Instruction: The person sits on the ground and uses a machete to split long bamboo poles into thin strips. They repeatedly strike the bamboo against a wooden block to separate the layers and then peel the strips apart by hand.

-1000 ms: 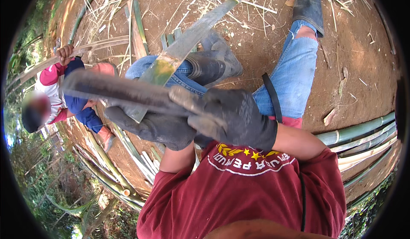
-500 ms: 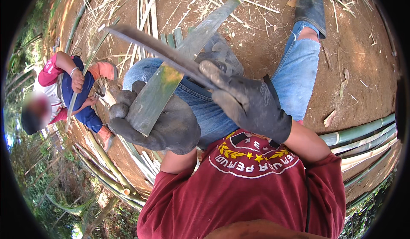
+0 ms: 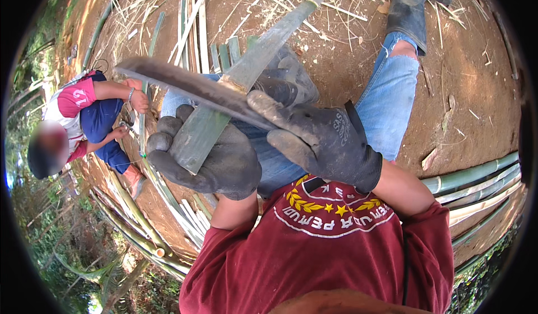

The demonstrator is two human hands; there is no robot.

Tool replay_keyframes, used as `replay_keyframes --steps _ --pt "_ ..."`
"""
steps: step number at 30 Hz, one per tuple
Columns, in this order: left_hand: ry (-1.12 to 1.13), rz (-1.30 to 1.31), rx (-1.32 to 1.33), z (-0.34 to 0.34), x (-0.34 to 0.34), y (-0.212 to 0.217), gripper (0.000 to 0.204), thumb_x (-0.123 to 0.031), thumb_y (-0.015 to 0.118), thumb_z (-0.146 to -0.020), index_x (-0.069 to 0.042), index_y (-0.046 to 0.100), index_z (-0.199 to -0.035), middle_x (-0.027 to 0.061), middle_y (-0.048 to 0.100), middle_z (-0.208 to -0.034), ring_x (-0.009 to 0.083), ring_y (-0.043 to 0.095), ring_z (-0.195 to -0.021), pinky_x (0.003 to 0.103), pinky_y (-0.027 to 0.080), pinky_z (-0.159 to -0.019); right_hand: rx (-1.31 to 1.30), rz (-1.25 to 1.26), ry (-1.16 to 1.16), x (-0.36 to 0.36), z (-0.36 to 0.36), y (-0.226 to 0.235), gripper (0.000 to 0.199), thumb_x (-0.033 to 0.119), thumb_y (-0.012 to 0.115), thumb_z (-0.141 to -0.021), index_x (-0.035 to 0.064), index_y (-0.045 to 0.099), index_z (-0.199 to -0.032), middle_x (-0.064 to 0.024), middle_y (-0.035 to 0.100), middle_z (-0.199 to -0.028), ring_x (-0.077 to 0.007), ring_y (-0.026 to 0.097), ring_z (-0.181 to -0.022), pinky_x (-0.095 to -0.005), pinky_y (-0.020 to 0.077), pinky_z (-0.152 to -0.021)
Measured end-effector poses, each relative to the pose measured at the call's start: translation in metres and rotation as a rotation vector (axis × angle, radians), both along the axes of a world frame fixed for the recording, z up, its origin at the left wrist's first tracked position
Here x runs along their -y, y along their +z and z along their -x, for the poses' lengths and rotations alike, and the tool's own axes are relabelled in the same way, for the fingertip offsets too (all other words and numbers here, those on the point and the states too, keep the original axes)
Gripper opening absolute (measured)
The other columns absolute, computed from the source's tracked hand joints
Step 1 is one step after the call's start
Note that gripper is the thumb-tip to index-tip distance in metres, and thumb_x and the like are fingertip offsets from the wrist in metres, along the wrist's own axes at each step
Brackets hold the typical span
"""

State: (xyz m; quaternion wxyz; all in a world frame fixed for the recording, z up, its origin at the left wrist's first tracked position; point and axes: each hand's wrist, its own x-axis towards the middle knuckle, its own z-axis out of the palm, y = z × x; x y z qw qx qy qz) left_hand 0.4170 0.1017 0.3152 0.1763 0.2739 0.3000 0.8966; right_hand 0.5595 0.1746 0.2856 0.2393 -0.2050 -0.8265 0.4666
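Observation:
A wide, flat green bamboo slat (image 3: 200, 136) slants away from me over my bent leg, its near end resting in the palm of my left hand (image 3: 227, 165). That hand wears a dark grey glove, and its fingers curl round the slat's edge. My right hand (image 3: 325, 140), gloved alike, grips a machete (image 3: 176, 83). Its handle is hidden in the fist. The broad dark blade points left and crosses over the slat near its middle, hiding part of it; whether the edge touches the bamboo I cannot tell.
At the left a co-worker (image 3: 92, 109) sits holding a thin green bamboo strip (image 3: 143, 98). Split strips (image 3: 193, 28) and pale shavings (image 3: 330, 8) litter the dirt ahead. Bamboo poles (image 3: 471, 176) lie at the right, more poles (image 3: 134, 213) at the lower left. My booted leg (image 3: 406, 28) stretches forward.
The machete and my right hand have moved left and slightly down across the slat, toward my left hand. My left hand has barely shifted. The co-worker's upper hand and strip have moved right.

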Motion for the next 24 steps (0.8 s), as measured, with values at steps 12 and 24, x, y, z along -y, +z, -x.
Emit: replay_keyframes --steps 12,24 --pt "-0.569 -0.163 0.154 -0.013 -0.031 0.021 0.035 -0.036 0.044 -0.1 -0.017 0.064 -0.121 0.0022 0.052 -0.139 0.0173 0.06 -0.118 0.047 0.046 -0.105 -0.026 0.059 0.272 0.002 -0.011 0.022 0.057 0.015 0.063 -0.092 0.0077 0.045 -0.145 -0.0146 0.068 -0.087 -0.0293 0.066 -0.067 -0.035 0.0546 -0.073" --pt "-0.084 0.195 -0.024 0.051 0.028 -0.009 0.05 -0.045 0.042 -0.101 -0.018 0.04 -0.143 0.0125 0.049 -0.141 0.0219 0.049 -0.13 0.051 0.039 -0.111 -0.244 0.148 0.014 0.012 0.019 -0.011 0.072 0.033 0.068 -0.089 0.0246 0.034 -0.151 -0.0101 0.064 -0.084 -0.0284 0.066 -0.07 -0.0396 0.054 -0.061"
